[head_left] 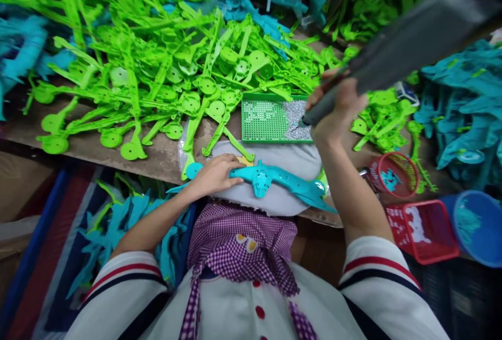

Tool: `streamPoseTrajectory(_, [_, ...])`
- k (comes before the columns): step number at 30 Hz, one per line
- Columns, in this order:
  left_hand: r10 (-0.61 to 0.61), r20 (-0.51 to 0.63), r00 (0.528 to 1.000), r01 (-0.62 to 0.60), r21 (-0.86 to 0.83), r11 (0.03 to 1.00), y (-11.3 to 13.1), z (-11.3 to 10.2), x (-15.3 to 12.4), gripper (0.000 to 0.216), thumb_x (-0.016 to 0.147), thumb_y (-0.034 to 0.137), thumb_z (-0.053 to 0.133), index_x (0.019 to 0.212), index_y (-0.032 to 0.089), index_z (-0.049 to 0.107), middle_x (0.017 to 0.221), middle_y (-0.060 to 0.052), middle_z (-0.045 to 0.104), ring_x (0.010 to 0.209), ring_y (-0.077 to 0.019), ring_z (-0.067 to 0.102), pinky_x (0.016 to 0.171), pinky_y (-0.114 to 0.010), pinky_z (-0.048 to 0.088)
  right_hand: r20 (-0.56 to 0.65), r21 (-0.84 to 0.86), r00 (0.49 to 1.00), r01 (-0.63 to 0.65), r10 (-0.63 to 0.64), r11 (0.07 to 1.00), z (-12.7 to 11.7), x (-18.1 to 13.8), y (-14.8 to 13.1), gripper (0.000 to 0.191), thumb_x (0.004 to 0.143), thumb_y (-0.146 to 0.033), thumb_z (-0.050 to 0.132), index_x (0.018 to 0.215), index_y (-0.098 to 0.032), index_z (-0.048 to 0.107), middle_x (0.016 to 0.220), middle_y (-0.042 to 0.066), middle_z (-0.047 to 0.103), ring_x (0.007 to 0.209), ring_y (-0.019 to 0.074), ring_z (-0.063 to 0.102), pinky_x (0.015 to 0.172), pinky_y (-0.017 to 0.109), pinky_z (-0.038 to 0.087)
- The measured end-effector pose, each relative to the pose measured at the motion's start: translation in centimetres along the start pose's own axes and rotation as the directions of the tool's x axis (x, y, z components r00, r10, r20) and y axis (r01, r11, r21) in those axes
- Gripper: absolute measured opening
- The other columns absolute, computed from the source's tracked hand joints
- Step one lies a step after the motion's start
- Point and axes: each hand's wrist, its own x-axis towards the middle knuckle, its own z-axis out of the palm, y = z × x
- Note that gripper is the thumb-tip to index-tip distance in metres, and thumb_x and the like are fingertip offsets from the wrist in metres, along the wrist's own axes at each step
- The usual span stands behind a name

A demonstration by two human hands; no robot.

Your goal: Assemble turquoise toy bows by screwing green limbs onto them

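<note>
My left hand [219, 172] is closed around the left part of a turquoise plastic toy part [261, 180], which lies across a grey cloth [282, 201] in front of me. Raised on the right, my right hand [339, 107] grips a dark electric screwdriver [392, 52], blurred by motion. The tool's tip points down into the right end of a green perforated tray [262, 140], at a heap of small silver screws [296, 112]. From this view I cannot tell whether a screw sits on the tip.
Bright green plastic parts [157, 76] are piled across the bench, with more turquoise parts [466, 99] at the right. Red baskets [435, 235] and a blue tub [480, 227] stand at right. Below left, a blue-edged container holds turquoise parts [113, 225].
</note>
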Motion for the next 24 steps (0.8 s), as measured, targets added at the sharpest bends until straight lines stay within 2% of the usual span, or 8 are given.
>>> streamPoseTrajectory(2, [0.010, -0.012, 1.000, -0.010, 0.006, 1.000, -0.1, 0.1, 0.0, 0.041, 0.088, 0.039, 0.070, 0.126, 0.021, 0.070, 0.118, -0.009, 0.069, 0.112, -0.0281, 0.063, 0.097, -0.043, 0.050, 0.080, 0.011, 0.994, -0.079, 0.078, 0.997, -2.1, -3.2, -2.8, 0.046, 0.072, -0.074, 0.068, 0.081, -0.029, 0.066, 0.053, -0.005, 0.047, 0.039, 0.0131, 0.044, 0.034, 0.028, 0.035])
streamPoseTrajectory(4, [0.021, -0.013, 1.000, -0.021, 0.011, 1.000, -0.2, 0.2, 0.0, 0.042, 0.088, 0.039, 0.070, 0.126, 0.022, 0.069, 0.118, -0.009, 0.069, 0.112, -0.0275, 0.063, 0.097, -0.041, 0.050, 0.115, -0.042, 0.987, -0.111, 0.115, 0.993, -4.1, -6.6, -4.5, 0.048, 0.069, -0.077, 0.067, 0.079, -0.030, 0.067, 0.047, -0.006, 0.045, 0.035, 0.0140, 0.039, 0.031, 0.029, 0.031])
streamPoseTrajectory(6, [0.023, -0.005, 1.000, -0.023, 0.013, 1.000, -0.2, 0.2, 0.0, 0.042, 0.088, 0.039, 0.071, 0.126, 0.022, 0.069, 0.117, -0.009, 0.069, 0.111, -0.0270, 0.062, 0.097, -0.041, 0.049, 0.114, -0.128, 0.979, -0.152, 0.167, 0.980, -5.3, -9.2, -4.9, 0.051, 0.069, -0.080, 0.064, 0.080, -0.030, 0.065, 0.047, -0.005, 0.044, 0.036, 0.0154, 0.042, 0.033, 0.030, 0.034])
streamPoseTrajectory(8, [0.005, 0.003, 1.000, -0.005, 0.015, 1.000, -0.1, 0.1, 0.1, 0.043, 0.087, 0.038, 0.072, 0.126, 0.021, 0.069, 0.117, -0.009, 0.069, 0.111, -0.0271, 0.062, 0.098, -0.041, 0.049, 0.078, -0.139, 0.981, -0.166, 0.178, 0.976, -5.7, -10.6, -4.3, 0.053, 0.069, -0.082, 0.061, 0.081, -0.030, 0.063, 0.049, -0.006, 0.043, 0.037, 0.0153, 0.043, 0.035, 0.030, 0.036])
streamPoseTrajectory(11, [-0.025, 0.012, 1.000, 0.025, 0.018, 1.000, 0.3, -0.2, 0.2, 0.044, 0.086, 0.037, 0.074, 0.127, 0.021, 0.069, 0.119, -0.009, 0.069, 0.113, -0.0281, 0.063, 0.100, -0.043, 0.049, 0.045, -0.048, 0.989, -0.141, 0.143, 0.989, -5.3, -11.0, -2.8, 0.055, 0.067, -0.081, 0.063, 0.083, -0.029, 0.061, 0.050, -0.007, 0.043, 0.038, 0.0132, 0.041, 0.036, 0.028, 0.036])
streamPoseTrajectory(14, [-0.037, 0.010, 0.999, 0.037, 0.015, 0.999, 0.6, -0.3, 0.2, 0.045, 0.085, 0.036, 0.075, 0.128, 0.021, 0.070, 0.121, -0.010, 0.069, 0.113, -0.0292, 0.063, 0.101, -0.045, 0.049, 0.091, -0.022, 0.985, -0.145, 0.146, 0.989, -4.9, -10.8, -1.8, 0.053, 0.067, -0.077, 0.067, 0.086, -0.027, 0.063, 0.051, -0.007, 0.045, 0.039, 0.0123, 0.041, 0.036, 0.027, 0.036])
streamPoseTrajectory(20, [-0.026, -0.007, 1.000, 0.026, 0.005, 1.000, 0.3, 0.0, 0.3, 0.046, 0.083, 0.035, 0.077, 0.126, 0.022, 0.071, 0.119, -0.010, 0.071, 0.114, -0.0293, 0.064, 0.101, -0.045, 0.050, 0.156, 0.010, 0.967, -0.204, 0.200, 0.979, -5.0, -11.4, -1.1, 0.048, 0.069, -0.071, 0.070, 0.088, -0.027, 0.065, 0.053, -0.006, 0.046, 0.043, 0.0122, 0.045, 0.040, 0.027, 0.037])
streamPoseTrajectory(24, [-0.018, -0.007, 1.000, 0.019, 0.007, 1.000, 0.1, 0.1, 0.3, 0.046, 0.083, 0.035, 0.077, 0.126, 0.021, 0.071, 0.119, -0.010, 0.071, 0.113, -0.0292, 0.064, 0.100, -0.045, 0.050, 0.161, 0.000, 0.966, -0.204, 0.201, 0.979, -5.0, -11.5, -0.9, 0.047, 0.067, -0.071, 0.071, 0.080, -0.027, 0.062, 0.053, -0.006, 0.047, 0.041, 0.0110, 0.045, 0.038, 0.026, 0.036])
